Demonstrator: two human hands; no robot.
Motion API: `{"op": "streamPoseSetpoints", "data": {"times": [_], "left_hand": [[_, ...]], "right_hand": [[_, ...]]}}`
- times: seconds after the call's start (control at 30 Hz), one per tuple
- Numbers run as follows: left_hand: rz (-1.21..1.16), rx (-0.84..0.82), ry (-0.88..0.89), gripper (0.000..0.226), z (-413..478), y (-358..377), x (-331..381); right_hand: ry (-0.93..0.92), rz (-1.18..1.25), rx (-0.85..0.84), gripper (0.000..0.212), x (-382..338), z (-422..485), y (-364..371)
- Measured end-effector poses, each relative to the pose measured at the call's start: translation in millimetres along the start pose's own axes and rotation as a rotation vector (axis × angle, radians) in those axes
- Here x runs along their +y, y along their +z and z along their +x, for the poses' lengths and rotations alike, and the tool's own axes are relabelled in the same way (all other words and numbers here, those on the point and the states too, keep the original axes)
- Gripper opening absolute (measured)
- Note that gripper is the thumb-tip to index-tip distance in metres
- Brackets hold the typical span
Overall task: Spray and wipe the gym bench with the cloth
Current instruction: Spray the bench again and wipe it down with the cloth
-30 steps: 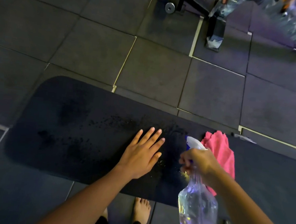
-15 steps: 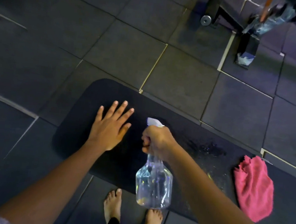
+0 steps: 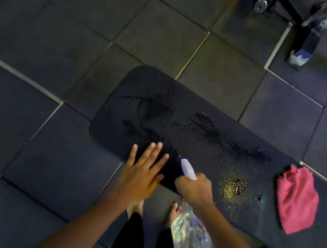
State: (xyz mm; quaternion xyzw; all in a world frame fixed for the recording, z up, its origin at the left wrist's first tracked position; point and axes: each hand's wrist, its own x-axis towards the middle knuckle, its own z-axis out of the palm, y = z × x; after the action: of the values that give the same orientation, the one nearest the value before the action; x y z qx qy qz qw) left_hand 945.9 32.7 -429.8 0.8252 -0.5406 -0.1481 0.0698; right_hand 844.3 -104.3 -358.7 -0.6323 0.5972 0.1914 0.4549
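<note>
The black padded gym bench [image 3: 133,93] runs from the middle of the view down to the right, its top speckled with wet spray drops. My left hand [image 3: 144,174] lies flat with straight fingers on the bench's near edge. Just right of it my right hand [image 3: 194,188] grips the neck of a clear spray bottle [image 3: 189,244], whose white nozzle points over the pad toward the upper left. A crumpled pink cloth [image 3: 295,200] lies on the bench at the right, apart from both hands.
Dark rubber floor tiles [image 3: 67,34] with pale seams surround the bench. Black gym equipment with a metal frame [image 3: 305,33] stands at the top right. My bare feet [image 3: 176,209] stand on the floor beside the bench's near edge.
The view has shifted so the bench's left end sits mid-frame. More wet spray patches show on the pad. Both hands now lie closer to the bench's near edge; the cloth stays put.
</note>
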Motion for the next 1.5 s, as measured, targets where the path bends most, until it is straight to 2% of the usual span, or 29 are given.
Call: {"op": "streamPoseSetpoints", "data": {"times": [0.07, 0.13, 0.23, 0.37, 0.47, 0.57, 0.77, 1.0, 1.27, 1.4, 1.5], "left_hand": [[0.007, -0.048, 0.080, 0.054, 0, 8, 27], [-0.006, -0.055, 0.043, 0.053, 10, 10, 46], [0.008, -0.076, 0.026, 0.053, 34, 6, 69], [0.014, -0.164, 0.158, 0.056, 57, 8, 114], [-0.047, -0.195, 0.334, 0.056, 62, 11, 156], [-0.122, -0.168, 0.379, 0.054, 67, 13, 194], [-0.066, -0.145, 0.378, 0.052, 96, 14, 241], [0.032, -0.174, 0.440, 0.051, 117, 26, 275], [0.060, -0.091, 0.482, 0.047, 127, 40, 292], [0.072, -0.070, 0.501, 0.040, 134, 42, 291], [0.061, -0.054, 0.495, 0.041, 133, 42, 288]], "right_hand": [[0.017, 0.015, 0.111, 0.032, 21, -2, -12], [-0.001, 0.014, 0.170, 0.030, 39, -2, -25], [0.054, 0.067, 0.183, 0.034, 60, 1, -44], [0.109, 0.146, 0.196, 0.022, 86, -1, -68], [-0.049, 0.253, 0.286, 0.021, 109, -9, -90], [-0.249, 0.427, 0.451, 0.007, 135, -22, -123], [-0.425, 0.602, 0.831, 0.036, 180, -42, -190], [-0.402, 0.718, 1.099, 0.037, 212, -24, -249], [-0.366, 0.766, 1.222, 0.036, 240, -3, -244], [-0.332, 0.790, 1.231, 0.044, 247, 4, -228], [-0.318, 0.752, 1.236, 0.058, 255, 1, -216]]}}
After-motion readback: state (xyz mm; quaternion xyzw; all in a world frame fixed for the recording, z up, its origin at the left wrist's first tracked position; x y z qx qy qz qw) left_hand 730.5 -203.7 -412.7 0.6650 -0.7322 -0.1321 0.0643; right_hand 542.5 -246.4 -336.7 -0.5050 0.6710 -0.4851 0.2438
